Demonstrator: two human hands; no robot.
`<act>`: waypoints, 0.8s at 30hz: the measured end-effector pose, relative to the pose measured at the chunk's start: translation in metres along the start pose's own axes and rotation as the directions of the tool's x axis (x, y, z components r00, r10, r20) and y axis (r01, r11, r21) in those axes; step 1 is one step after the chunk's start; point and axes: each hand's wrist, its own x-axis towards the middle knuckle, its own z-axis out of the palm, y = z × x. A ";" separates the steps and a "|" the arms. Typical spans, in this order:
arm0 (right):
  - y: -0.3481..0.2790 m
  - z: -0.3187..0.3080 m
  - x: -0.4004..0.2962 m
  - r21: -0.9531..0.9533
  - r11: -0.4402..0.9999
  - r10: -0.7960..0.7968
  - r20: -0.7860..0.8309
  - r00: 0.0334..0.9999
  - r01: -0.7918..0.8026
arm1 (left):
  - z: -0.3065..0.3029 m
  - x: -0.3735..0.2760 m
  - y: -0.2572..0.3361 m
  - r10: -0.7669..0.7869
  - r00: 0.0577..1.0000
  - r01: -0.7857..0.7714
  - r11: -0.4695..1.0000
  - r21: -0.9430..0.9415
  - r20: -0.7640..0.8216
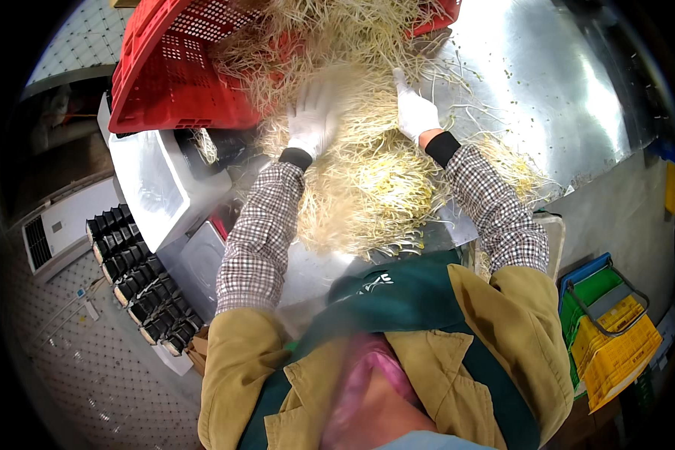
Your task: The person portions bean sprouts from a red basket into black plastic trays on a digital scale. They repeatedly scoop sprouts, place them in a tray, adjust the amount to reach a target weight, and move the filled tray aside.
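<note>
A large heap of bean sprouts (365, 174) spreads over a metal table (540, 107) and reaches up to a tilted red perforated plastic basket (185, 84). On the heap's left part lies my left hand (310, 121), in a white glove, palm down with fingers stretched away from me; it grips nothing that I can see. My right hand (416, 109), also gloved, rests at the right side of the sprouts. Its index finger points forward, and the other fingers are hidden beneath or curled, so its hold is unclear. More sprouts fill the basket's mouth.
Left of the heap stands a white box (152, 185) beneath the basket. Stacked black containers (140, 275) are lower left. A small pile of sprouts (512, 166) lies by my right forearm. Yellow crates (619, 349) and a green crate (590, 292) stand at lower right.
</note>
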 end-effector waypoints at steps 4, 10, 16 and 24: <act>-0.004 -0.008 0.000 0.007 0.997 0.074 0.067 0.995 -0.075 | 0.009 0.000 0.000 -0.046 0.998 0.043 0.995 -0.088 -0.031; -0.015 -0.037 -0.001 -0.202 0.978 -0.008 0.200 0.980 0.049 | 0.008 0.005 0.001 -0.126 0.992 0.127 0.988 -0.090 0.015; -0.021 -0.046 -0.020 -0.256 0.960 -0.085 0.127 0.988 0.115 | -0.009 0.011 0.011 -0.176 0.979 0.192 0.967 -0.168 0.107; 0.019 -0.145 -0.048 -0.360 0.912 0.232 0.050 0.971 -0.199 | 0.005 0.006 0.005 -0.228 0.973 0.230 0.962 -0.143 0.033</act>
